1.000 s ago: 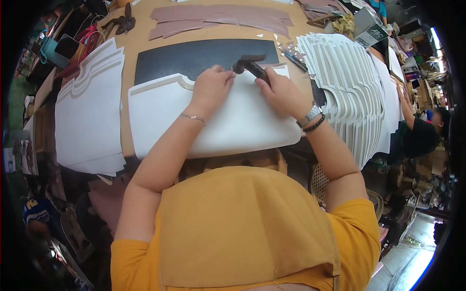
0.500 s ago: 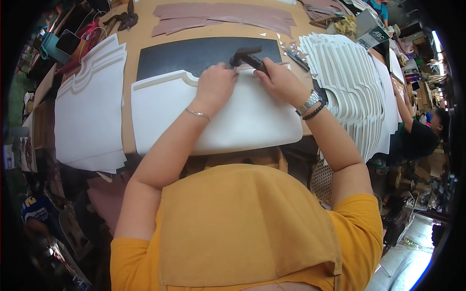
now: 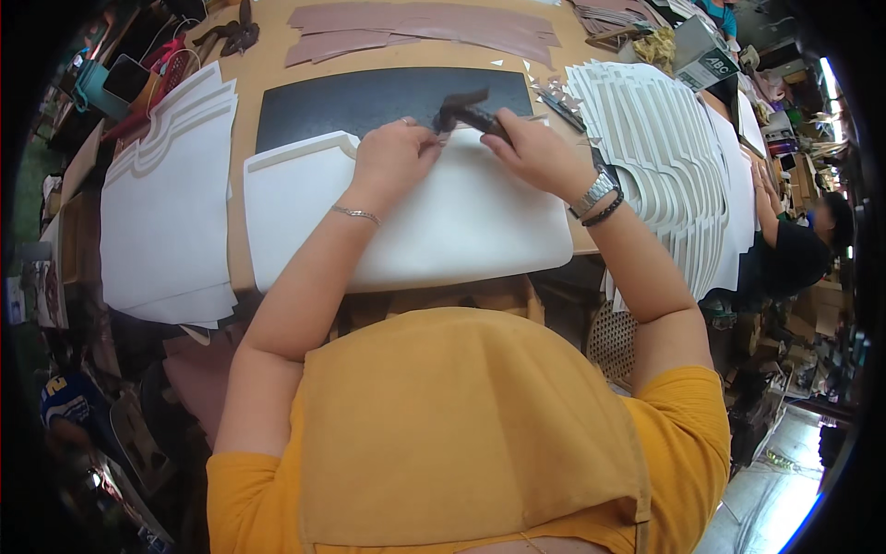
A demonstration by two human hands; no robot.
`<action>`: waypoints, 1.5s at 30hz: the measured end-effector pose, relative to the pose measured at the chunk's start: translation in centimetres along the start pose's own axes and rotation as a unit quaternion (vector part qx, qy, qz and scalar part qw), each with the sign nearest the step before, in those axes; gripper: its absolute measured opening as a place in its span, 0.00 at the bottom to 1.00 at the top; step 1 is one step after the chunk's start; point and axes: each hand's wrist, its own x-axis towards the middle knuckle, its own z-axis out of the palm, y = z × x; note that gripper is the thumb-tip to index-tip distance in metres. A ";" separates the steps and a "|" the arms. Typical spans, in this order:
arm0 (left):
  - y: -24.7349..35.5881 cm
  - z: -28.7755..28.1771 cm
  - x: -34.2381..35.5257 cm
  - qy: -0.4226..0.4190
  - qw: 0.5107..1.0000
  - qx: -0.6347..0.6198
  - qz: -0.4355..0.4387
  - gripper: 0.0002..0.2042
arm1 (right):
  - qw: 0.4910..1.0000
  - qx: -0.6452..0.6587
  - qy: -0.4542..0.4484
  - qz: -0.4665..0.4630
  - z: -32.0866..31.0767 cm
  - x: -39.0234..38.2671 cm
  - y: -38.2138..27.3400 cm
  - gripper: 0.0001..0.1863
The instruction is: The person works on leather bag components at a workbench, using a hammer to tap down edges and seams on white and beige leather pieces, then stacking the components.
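Observation:
A large white sheet (image 3: 434, 222) with a beige strip along its cut-out far edge lies in front of me, partly over a black board (image 3: 341, 103). My left hand (image 3: 392, 159) is closed at that far edge, thumb and fingers pinching the border of the sheet. In my right hand (image 3: 537, 159) is a hammer (image 3: 472, 115) with a dark handle, gripped from the right side. Its head hovers or rests right beside my left fingertips; contact cannot be made out. My left fingers hide part of the edge.
Stacks of similar white pieces lie at left (image 3: 171, 222) and fanned at right (image 3: 669, 166). Beyond the board are brownish-pink sheets (image 3: 415, 32), a dark tool (image 3: 231, 37), small white scraps and a cutter (image 3: 563, 111). A co-worker (image 3: 794, 249) works at the far right.
My left hand has shifted a little left along the sheet's edge. The hammer has moved slightly left with my right hand. The sheet stays in place.

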 end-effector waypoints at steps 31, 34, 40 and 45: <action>-1.4 -1.5 -0.7 -0.049 0.992 -0.097 -0.069 0.07 | 0.997 -0.053 -0.045 0.020 -1.6 -0.3 -2.2 0.18; -1.5 -1.6 -0.8 -0.051 0.998 -0.040 -0.011 0.07 | 0.998 -0.043 -0.047 0.016 -2.3 0.0 -2.9 0.18; -1.4 -1.7 -1.2 -0.009 0.991 0.087 0.104 0.07 | 0.998 -0.050 -0.035 -0.006 -1.7 -0.2 -2.6 0.18; -2.8 -3.4 -0.9 -0.142 0.962 -0.201 -0.117 0.04 | 0.997 -0.049 -0.061 0.019 -1.9 -0.4 -2.4 0.18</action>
